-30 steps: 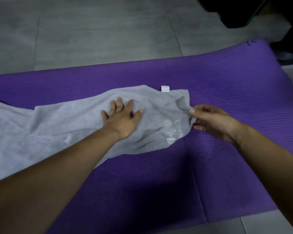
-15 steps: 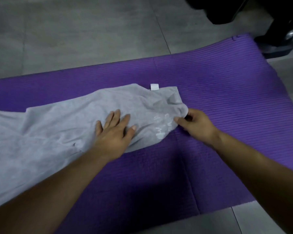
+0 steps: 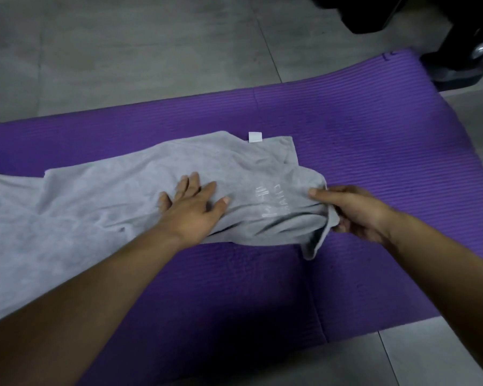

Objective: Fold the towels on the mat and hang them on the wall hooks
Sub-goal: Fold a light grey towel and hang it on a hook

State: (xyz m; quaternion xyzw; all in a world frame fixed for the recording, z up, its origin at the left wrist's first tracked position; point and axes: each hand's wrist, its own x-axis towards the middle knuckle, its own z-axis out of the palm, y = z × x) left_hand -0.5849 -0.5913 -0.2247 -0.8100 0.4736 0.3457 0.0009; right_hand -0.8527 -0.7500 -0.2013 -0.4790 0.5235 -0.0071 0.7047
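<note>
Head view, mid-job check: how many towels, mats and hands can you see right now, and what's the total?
Grey towel: 1
Purple mat: 1
Hands: 2 (left hand flat on the towel, right hand pinching its end)
Total: 4

Likely home room: purple exercise mat (image 3: 374,140) on grey tiled floor (image 3: 123,51), black chair base (image 3: 457,71).
</note>
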